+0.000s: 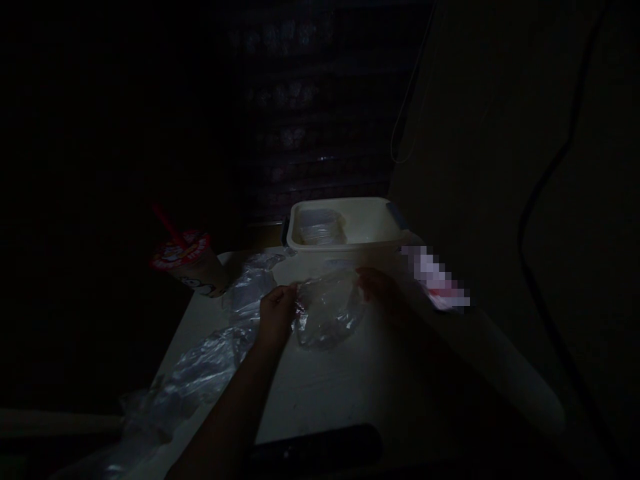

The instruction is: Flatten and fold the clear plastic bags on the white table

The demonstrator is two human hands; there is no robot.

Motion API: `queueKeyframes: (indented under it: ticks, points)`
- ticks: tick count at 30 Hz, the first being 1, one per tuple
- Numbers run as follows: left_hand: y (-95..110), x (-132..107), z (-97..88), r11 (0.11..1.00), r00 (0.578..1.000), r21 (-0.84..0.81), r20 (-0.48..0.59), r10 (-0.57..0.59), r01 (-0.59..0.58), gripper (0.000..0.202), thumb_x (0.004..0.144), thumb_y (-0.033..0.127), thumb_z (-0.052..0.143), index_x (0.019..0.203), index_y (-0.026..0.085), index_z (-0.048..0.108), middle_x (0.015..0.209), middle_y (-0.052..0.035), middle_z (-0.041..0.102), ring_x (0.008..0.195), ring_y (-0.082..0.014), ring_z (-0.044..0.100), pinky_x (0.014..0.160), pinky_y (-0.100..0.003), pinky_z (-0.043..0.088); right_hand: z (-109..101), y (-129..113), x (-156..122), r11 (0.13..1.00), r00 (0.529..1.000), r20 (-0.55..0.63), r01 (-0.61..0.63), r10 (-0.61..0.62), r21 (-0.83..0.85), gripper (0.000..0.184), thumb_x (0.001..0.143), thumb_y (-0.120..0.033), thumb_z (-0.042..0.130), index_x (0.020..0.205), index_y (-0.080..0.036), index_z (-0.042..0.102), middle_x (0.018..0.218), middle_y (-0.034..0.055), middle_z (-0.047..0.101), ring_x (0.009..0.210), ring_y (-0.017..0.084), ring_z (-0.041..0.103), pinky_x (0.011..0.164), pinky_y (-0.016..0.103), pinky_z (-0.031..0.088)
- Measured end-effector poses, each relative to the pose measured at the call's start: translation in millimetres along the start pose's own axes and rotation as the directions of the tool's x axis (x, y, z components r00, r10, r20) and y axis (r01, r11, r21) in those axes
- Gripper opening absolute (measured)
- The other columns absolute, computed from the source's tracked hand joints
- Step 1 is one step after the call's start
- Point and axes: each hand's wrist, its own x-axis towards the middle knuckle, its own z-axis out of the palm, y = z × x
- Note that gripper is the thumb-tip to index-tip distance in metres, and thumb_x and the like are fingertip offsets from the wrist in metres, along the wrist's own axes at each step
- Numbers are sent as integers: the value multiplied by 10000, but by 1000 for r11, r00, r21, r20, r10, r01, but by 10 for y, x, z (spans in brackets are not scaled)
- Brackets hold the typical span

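Left hand (277, 310) and right hand (374, 288) pinch 1 clear bag (327, 312) by opposite sides, over middle of desk (320, 393); plastic bundle (321, 228) already inside bin (370, 223) at far edge; crumpled plastic (205, 367) along left edge still outside.

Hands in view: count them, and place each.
2: the left hand at the left edge of the held clear plastic, the right hand at its right edge; darkness may hide others.
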Motion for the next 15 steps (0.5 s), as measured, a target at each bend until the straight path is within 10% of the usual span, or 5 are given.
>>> queueKeyframes:
  ticks: [6,15]
  points:
    - [2,-14,-2,993,996,112,-78,36,-27,323,671,378,509,439,156,467,358,74,391,332,-50,316,373,-181,257,45,-48,-127,812,894,66,432,-444,-392,111,684,-244,499,766,-174,524,721,36,542,659,126,500,599,239,401]
    - [-3,-98,-51,976,999,217,-46,24,-14,413,695,467,450,417,162,459,324,65,360,310,-63,313,354,-193,242,56,-143,-311,635,784,419,618,-457,-463,125,632,-223,568,740,-164,592,802,56,546,791,175,455,708,321,368]
